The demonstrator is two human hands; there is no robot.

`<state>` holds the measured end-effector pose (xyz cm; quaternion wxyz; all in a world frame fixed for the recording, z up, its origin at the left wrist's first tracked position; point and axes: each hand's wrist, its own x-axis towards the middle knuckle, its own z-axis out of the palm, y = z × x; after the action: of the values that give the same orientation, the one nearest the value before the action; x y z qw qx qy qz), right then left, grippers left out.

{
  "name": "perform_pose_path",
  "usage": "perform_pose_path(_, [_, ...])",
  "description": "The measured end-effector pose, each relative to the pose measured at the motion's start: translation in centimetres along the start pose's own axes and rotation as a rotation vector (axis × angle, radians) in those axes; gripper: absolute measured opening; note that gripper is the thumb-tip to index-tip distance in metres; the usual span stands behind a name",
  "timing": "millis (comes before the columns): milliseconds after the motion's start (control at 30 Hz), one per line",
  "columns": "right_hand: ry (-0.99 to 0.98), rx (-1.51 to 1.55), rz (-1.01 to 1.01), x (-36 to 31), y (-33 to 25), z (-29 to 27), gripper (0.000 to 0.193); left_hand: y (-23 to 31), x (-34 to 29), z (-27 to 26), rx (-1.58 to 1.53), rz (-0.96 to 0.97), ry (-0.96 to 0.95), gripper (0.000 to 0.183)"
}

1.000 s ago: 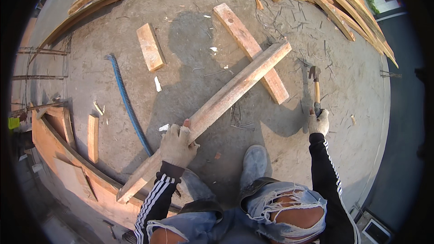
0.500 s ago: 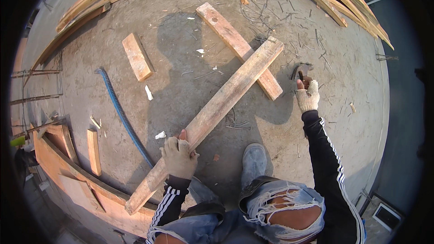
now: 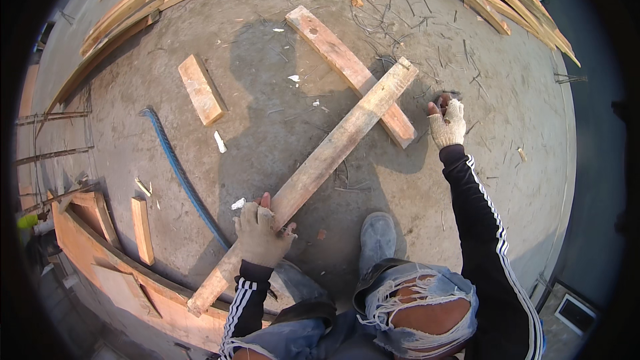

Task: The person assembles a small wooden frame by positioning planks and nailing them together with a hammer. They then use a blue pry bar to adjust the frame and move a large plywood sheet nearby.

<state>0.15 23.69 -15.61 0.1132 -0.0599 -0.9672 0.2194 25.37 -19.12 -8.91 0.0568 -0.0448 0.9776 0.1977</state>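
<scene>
Your left hand (image 3: 259, 235), gloved, low and left of centre, clasps the long plank (image 3: 320, 167) near its lower end. That plank runs diagonally up to the right, its far end resting across a second plank (image 3: 337, 57) above centre. Your right hand (image 3: 447, 122), right of centre, is clenched around something dark I can't make out. A short board (image 3: 201, 89) and a blue rod (image 3: 180, 173) lie at the left.

1. Left hand (image 3: 260, 237), gloved, gripping long wooden plank (image 3: 333, 150).
2. Plank lies diagonally across a reddish board (image 3: 340, 60).
3. Right hand (image 3: 447, 123), gloved, closed around a dark object, unclear.
4. Short wood block (image 3: 201, 89), blue rod (image 3: 180, 173) on concrete floor (image 3: 507, 160).
</scene>
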Motion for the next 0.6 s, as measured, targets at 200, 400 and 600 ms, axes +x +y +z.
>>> perform_pose_path(200, [-0.182,-0.388,0.227,-7.5,6.3,-4.2,0.057,-0.1,1.9,-0.5,-0.079,-0.116,-0.259,0.085])
perform_pose_path(400, [-0.384,-0.311,0.297,-7.8,8.2,-6.7,0.049,-0.2,2.5,-0.4,-0.007,-0.007,-0.209,0.083])
perform_pose_path(600, [-0.588,0.597,0.474,-2.4,2.9,-13.6,0.043,-0.3,2.3,0.0,-0.051,-0.060,-0.215,0.082])
